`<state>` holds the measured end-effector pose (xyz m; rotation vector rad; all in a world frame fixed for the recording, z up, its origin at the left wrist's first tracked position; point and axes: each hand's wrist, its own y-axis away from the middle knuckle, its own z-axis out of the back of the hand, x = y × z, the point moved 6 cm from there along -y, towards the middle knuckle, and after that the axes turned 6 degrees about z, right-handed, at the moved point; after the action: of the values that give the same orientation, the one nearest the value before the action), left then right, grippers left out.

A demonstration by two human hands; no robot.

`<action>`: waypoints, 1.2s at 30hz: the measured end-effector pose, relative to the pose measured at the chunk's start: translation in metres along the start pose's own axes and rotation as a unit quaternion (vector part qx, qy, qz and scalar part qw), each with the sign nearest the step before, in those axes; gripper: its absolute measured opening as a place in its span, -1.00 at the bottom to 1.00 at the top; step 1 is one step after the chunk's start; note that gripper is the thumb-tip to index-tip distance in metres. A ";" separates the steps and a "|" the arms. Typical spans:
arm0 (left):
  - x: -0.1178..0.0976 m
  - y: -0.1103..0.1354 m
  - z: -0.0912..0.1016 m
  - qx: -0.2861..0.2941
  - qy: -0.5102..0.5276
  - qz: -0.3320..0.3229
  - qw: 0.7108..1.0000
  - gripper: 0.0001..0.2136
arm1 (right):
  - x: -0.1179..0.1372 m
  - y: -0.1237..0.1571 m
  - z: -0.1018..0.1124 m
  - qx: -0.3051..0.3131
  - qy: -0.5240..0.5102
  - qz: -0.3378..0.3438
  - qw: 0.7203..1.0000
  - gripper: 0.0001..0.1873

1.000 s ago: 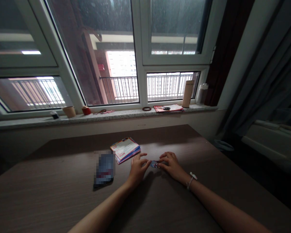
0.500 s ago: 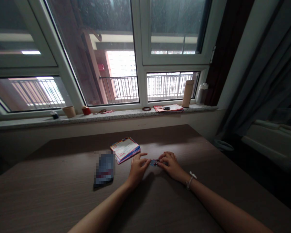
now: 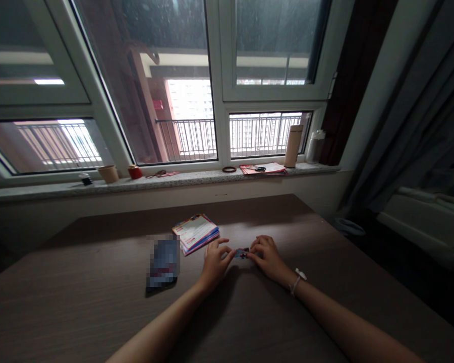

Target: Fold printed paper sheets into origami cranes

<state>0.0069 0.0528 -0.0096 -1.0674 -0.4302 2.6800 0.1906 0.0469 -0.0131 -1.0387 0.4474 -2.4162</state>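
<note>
Between my hands is a small piece of printed paper (image 3: 242, 253), bluish with red and dark marks, just above or on the brown table. My left hand (image 3: 216, 259) pinches its left end between thumb and forefinger, the other fingers reaching forward. At the right end, the fingers and thumb of my right hand (image 3: 267, 256) are closed on it, hiding that edge. A stack of printed sheets (image 3: 196, 232) lies just beyond my left hand. To its left rests a dark blue, pixel-blurred item (image 3: 163, 264) whose kind I cannot tell.
The brown table (image 3: 79, 282) stands against the wall below a window. On the stone sill (image 3: 200, 177) are a tan cup (image 3: 108, 174), a red spool-like item (image 3: 135, 172), a bead bracelet (image 3: 229, 170), scissors (image 3: 261, 169) on red papers, a tan bottle (image 3: 294, 146) and a clear bottle (image 3: 316, 147).
The small piece of paper has tilted slightly between my fingers. My right hand has shifted a little; the left is nearly still, and the stack lies unchanged.
</note>
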 end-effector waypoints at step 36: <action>-0.001 0.000 0.006 -0.020 0.029 0.027 0.999 -0.87 | -0.003 -0.001 0.002 -0.022 -0.080 -0.025 0.996 -0.81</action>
<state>0.0039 0.0516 -0.0048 -1.1809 -0.4535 2.6911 0.1935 0.0493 -0.0130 -1.2649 0.4253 -2.3540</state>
